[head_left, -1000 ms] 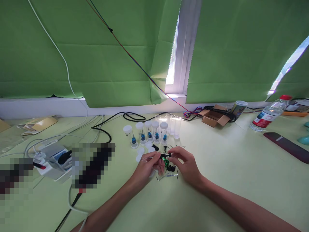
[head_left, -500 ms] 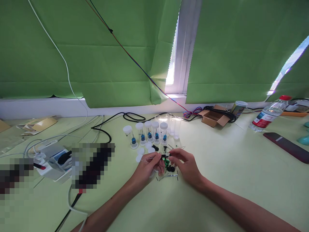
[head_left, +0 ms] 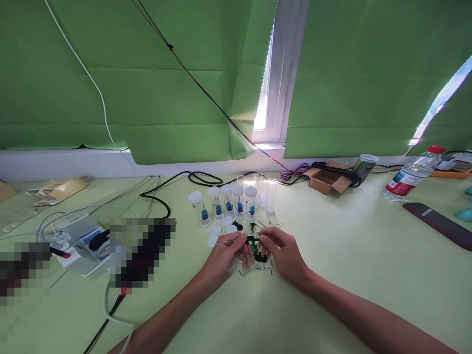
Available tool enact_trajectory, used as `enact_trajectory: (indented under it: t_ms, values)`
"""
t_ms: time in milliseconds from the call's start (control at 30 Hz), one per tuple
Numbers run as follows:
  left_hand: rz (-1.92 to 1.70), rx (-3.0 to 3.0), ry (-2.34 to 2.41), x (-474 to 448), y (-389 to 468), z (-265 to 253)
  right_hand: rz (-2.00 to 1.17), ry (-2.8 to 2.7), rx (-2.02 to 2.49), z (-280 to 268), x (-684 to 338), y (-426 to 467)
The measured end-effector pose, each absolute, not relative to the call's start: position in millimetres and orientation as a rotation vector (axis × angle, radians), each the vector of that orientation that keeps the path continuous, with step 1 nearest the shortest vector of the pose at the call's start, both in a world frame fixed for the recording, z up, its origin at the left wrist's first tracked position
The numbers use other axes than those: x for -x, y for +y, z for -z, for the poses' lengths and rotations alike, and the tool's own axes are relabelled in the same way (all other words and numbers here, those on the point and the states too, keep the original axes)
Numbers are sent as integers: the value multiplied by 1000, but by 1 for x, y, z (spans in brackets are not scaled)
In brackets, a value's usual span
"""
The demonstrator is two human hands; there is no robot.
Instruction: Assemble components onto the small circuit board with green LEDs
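Between my hands is a small black part [head_left: 252, 239], its kind too small to make out. My left hand [head_left: 229, 250] pinches its left end, and thin bent wires [head_left: 225, 243] stick out to the left of the fingers. My right hand [head_left: 282, 248] has thumb and fingertips closed at the part's right end. Below the fingers lie small green pieces [head_left: 254, 247], round black pieces [head_left: 261, 257] and thin metal rods [head_left: 262, 268]. Behind the hands stand several clear tubes with white caps [head_left: 239, 202], with blue pieces inside.
Loose white caps [head_left: 215, 230] lie left of centre. A power strip [head_left: 83, 246] with cables is at left. An open cardboard box [head_left: 329, 178], a can [head_left: 365, 167], a plastic bottle [head_left: 411, 177] and a dark red case [head_left: 438, 225] stand or lie to the right.
My right hand's fingers have shifted slightly at the right end of the black part. My left hand keeps its pinch in nearly the same spot.
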State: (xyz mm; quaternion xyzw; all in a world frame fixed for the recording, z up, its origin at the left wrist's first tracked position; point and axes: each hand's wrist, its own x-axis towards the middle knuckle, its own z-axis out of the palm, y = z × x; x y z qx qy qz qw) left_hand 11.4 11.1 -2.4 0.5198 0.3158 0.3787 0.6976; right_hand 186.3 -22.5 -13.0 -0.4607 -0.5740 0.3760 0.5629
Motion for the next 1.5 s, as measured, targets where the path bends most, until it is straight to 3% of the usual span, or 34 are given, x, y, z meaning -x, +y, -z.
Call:
enact_trajectory:
  t_ms: [1500]
  values:
    - [-857,-1197,687,-10,12,4,-988,-1476,1138,15,-188,-22]
